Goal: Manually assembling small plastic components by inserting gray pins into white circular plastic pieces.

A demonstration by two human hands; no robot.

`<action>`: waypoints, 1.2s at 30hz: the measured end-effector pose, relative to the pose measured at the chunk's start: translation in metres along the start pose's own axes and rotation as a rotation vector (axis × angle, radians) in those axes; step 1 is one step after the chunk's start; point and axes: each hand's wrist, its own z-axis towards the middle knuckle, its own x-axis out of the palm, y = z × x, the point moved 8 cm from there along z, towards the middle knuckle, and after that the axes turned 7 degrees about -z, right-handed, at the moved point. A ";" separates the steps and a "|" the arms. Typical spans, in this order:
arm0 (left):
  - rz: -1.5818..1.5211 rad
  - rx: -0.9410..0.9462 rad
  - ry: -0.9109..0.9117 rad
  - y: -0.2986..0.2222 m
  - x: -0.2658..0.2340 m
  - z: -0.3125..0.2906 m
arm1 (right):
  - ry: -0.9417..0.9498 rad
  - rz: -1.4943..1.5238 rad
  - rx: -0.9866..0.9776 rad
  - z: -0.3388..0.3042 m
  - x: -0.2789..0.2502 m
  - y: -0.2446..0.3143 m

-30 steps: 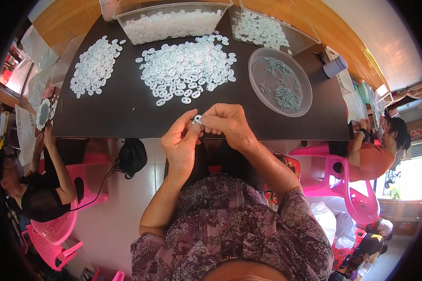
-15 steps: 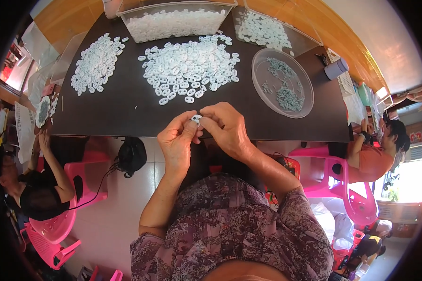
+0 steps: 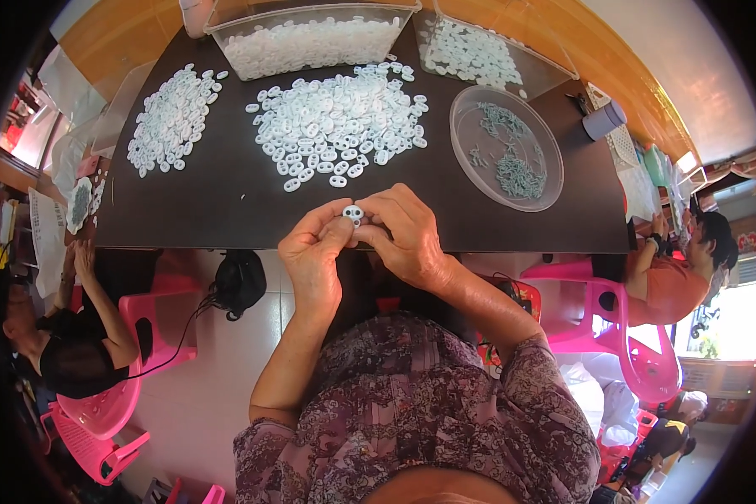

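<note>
Just in front of the table's near edge, my left hand (image 3: 312,256) pinches a small white oval plastic piece with two dark holes (image 3: 353,212) between thumb and fingers. From the other side my right hand (image 3: 407,235) closes on the same piece, its thumb and fingertips at the right edge. A smaller round bit shows just under the piece; I cannot make out what it is. Beyond my hands lies a large heap of similar white two-holed pieces (image 3: 336,122). To the right, a round clear tray (image 3: 472,175) contains small grey-green parts (image 3: 519,175).
A second pile of white pieces (image 3: 172,118) lies at the left. Two clear tubs with more pieces, one central (image 3: 227,52) and one at right (image 3: 550,71), stand at the back. A purple cup (image 3: 603,121) is far right. People sit on both sides, on pink chairs (image 3: 575,290).
The white piece has turned so both holes face up more plainly. My right thumb has slid down off its face. The whole view has shifted slightly.
</note>
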 end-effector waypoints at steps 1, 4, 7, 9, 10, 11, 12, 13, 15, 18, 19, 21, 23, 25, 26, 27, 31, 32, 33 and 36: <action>0.010 0.015 0.006 -0.001 0.000 0.000 | 0.005 0.009 0.001 0.000 0.001 0.000; -0.002 0.012 0.013 -0.001 0.000 -0.002 | 0.023 0.042 -0.001 0.000 0.001 0.000; -0.013 0.017 0.015 0.000 -0.002 -0.002 | 0.058 0.090 0.005 0.001 0.002 -0.004; 0.007 0.044 0.019 -0.001 0.000 -0.004 | 0.081 0.116 0.012 0.001 0.002 -0.006; 0.027 0.071 0.024 -0.003 0.002 -0.005 | 0.117 0.158 0.095 0.000 0.004 -0.011; 0.026 0.071 0.023 -0.002 0.002 -0.005 | 0.153 0.199 0.178 -0.001 0.007 -0.016; 0.040 0.091 0.030 -0.002 0.002 -0.006 | 0.154 0.200 0.178 -0.001 0.007 -0.014; 0.054 0.111 0.037 -0.002 0.002 -0.006 | 0.195 0.293 0.328 -0.004 0.012 -0.022; 0.044 0.117 0.028 -0.001 0.000 -0.006 | 0.237 0.386 0.476 -0.010 0.019 -0.028; 0.034 0.128 0.003 -0.002 -0.001 -0.008 | 0.244 0.491 0.586 -0.013 0.023 -0.031; 0.035 0.131 -0.012 -0.003 -0.002 -0.008 | 0.234 0.583 0.633 -0.014 0.026 -0.031; 0.024 0.128 -0.018 -0.002 -0.002 -0.010 | 0.225 0.674 0.679 -0.015 0.029 -0.031; 0.012 0.125 -0.025 0.000 -0.003 -0.010 | 0.217 0.734 0.694 -0.015 0.031 -0.031; 0.001 0.120 -0.025 0.002 -0.005 -0.010 | 0.242 0.698 0.696 -0.014 0.031 -0.031; -0.001 0.120 -0.026 0.002 -0.005 -0.010 | 0.264 0.661 0.698 -0.014 0.031 -0.032; -0.004 0.121 -0.026 0.002 -0.005 -0.010 | 0.265 0.661 0.698 -0.014 0.032 -0.032; 0.007 0.146 -0.071 -0.001 -0.004 -0.008 | 0.217 0.316 0.457 -0.005 0.023 -0.026; 0.006 0.147 -0.072 -0.001 -0.005 -0.007 | 0.165 0.121 0.277 0.001 0.017 -0.015; -0.005 0.149 -0.064 -0.001 -0.005 -0.006 | 0.165 0.120 0.276 0.001 0.019 -0.015; -0.013 0.158 -0.058 -0.002 -0.006 -0.005 | 0.064 -0.023 0.067 0.003 0.014 0.000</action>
